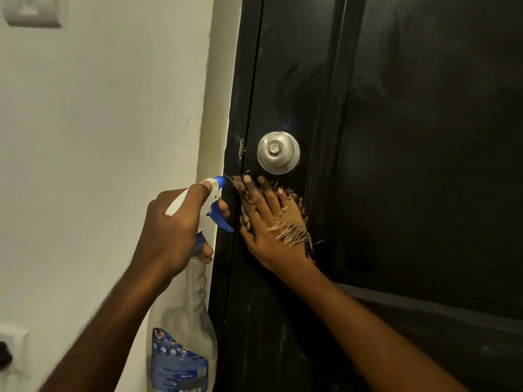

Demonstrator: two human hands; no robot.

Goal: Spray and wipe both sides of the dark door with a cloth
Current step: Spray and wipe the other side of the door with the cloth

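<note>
My spread right hand [264, 222] pressed the soft-looking cloth [295, 219] flat; beside it, my left hand [175, 222] gripped the bottle [184, 321] by its neck.

This looks like a room doorway in a home: a dark panelled door [424, 137] with a round metal knob [278, 152] just above the right hand [264, 222], which presses a frayed cloth [294, 222] to it. Left of the left hand [172, 233] gripping a household spray bottle [184, 321] runs a plain painted wall [99, 123], with a switch plate [32, 11] high above that grip.
</note>
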